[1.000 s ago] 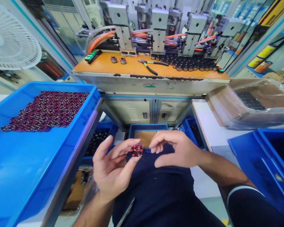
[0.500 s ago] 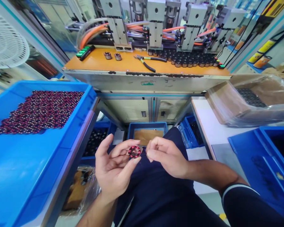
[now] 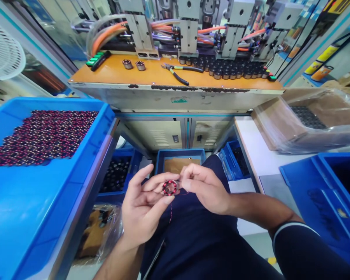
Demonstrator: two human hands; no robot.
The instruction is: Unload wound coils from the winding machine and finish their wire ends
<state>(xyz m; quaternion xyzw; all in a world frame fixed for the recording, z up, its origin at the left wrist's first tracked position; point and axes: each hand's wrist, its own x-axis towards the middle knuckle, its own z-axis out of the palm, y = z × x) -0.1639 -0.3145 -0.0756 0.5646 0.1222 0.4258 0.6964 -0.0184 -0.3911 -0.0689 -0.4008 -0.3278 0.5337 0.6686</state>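
Observation:
A small ring-shaped motor stator (image 3: 169,188) with red windings sits between the thumb and fingers of my left hand (image 3: 146,206), its round opening facing up towards me. From below the stator a thin red wire (image 3: 171,213) hangs in front of my dark trousers. My right hand (image 3: 205,188) is closed in a pinch at the stator's right edge. A bit of red wire shows beneath those fingertips, so they seem to grip it; the exact contact is too small to see.
At left, a blue tray (image 3: 23,202) holds many stators. Across the orange bench (image 3: 111,77) lie cutting pliers (image 3: 177,72), two loose stators (image 3: 133,64) and rows of dark cylindrical parts (image 3: 236,69) under the machine. A plastic-lined carton (image 3: 277,124) stands at right, near blue bins (image 3: 306,175).
Both hands have come closer together; the left, with the stator, has shifted slightly right. The red wire now hangs in view below the stator. The camera view has shifted a little.

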